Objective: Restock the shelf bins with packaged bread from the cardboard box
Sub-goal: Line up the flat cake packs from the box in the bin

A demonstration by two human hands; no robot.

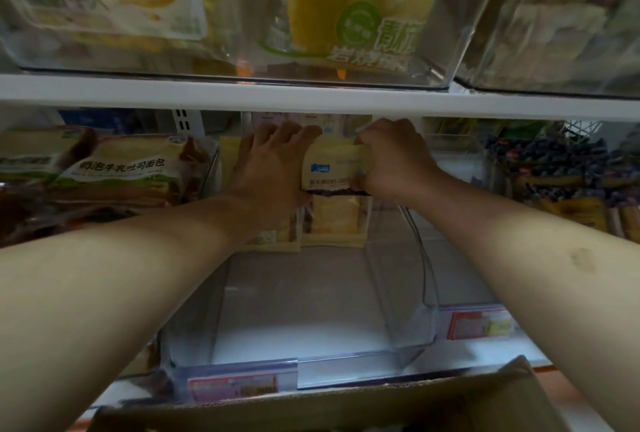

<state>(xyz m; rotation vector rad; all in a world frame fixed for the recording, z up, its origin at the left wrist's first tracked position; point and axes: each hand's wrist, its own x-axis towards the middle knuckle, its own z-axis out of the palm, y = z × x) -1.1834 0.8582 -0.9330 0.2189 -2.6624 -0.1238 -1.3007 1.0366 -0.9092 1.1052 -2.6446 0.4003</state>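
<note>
Both my arms reach deep into a clear plastic bin (420, 296) on the lower shelf. Between my hands is a yellow bread packet (330, 168), held at the back of the bin above two upright yellow packets (334, 220). My left hand (273, 168) lies against the packet's left side, fingers stretched over its top. My right hand (394, 161) grips its right edge with curled fingers. The front half of the bin holds nothing. A cardboard box (346, 407) shows its rim at the bottom edge.
A white shelf board (311, 95) runs just above my hands, carrying clear bins of bread. Toast packets (117, 168) fill the bin to the left. Dark blue and yellow packets (568, 175) sit at the right. Price labels (235, 386) line the shelf front.
</note>
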